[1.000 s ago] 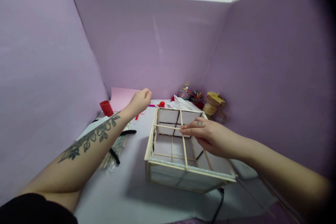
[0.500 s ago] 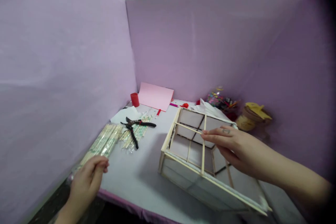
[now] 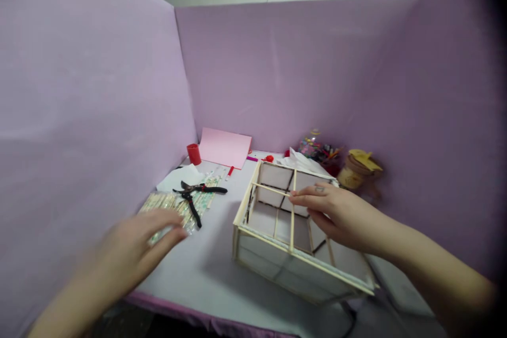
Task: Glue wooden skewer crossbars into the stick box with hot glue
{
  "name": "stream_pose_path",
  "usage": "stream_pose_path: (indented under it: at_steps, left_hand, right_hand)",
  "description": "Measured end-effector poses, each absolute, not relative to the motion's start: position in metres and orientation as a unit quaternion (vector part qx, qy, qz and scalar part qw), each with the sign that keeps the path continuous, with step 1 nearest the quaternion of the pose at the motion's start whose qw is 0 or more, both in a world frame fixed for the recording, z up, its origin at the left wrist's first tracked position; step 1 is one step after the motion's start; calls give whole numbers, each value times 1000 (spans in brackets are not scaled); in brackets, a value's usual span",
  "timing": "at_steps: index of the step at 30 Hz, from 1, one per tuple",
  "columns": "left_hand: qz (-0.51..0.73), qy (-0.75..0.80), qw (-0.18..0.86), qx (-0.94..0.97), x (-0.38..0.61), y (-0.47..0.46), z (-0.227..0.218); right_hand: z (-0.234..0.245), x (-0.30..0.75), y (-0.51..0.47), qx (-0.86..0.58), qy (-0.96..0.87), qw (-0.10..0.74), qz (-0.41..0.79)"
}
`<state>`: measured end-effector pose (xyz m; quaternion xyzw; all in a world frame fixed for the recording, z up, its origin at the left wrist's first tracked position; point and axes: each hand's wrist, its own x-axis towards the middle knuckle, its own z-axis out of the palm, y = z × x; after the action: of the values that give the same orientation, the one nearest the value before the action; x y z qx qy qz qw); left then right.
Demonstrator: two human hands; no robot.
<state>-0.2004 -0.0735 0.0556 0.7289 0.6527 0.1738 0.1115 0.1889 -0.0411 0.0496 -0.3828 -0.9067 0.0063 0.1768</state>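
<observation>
Left hand (image 3: 137, 245), fingers spread, has swung in over the stick bundle (image 3: 174, 206); right hand (image 3: 336, 211) still pinches the frame's (image 3: 293, 245) crossbar.

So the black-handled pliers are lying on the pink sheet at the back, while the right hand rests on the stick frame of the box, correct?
Not quite. In the head view the black-handled pliers lie on the bundle of wrapped sticks at the left of the table, not on the pink sheet. The right hand does rest on the stick frame of the box.
</observation>
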Motion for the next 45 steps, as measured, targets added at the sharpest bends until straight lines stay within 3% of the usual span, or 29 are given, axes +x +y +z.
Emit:
stream_pose_path:
  at_steps: [5, 8, 13, 35, 38, 41, 45]
  left_hand:
    - [290, 488, 193, 800, -88, 45, 71]
    - [242, 470, 308, 791, -47, 89, 50]
    - [198, 469, 339, 791, -23, 101, 35]
    - [224, 511, 249, 792, -99, 107, 51]
    - [221, 546, 183, 787, -154, 84, 63]
    - [111, 648, 47, 752, -222, 44, 61]
    - [70, 728, 8, 682, -279, -19, 14]
  right_hand:
    - [46, 186, -43, -394, -897, 200, 4]
    - [43, 186, -44, -395, -892, 218, -1]
    - [42, 186, -45, -404, -890, 212, -7]
    - [41, 150, -4, -354, -907, 226, 11]
    - [39, 151, -3, -343, -908, 239, 15]
    - [36, 153, -2, -332, -908, 255, 22]
    - [33, 156, -1, -328, -911, 249, 23]
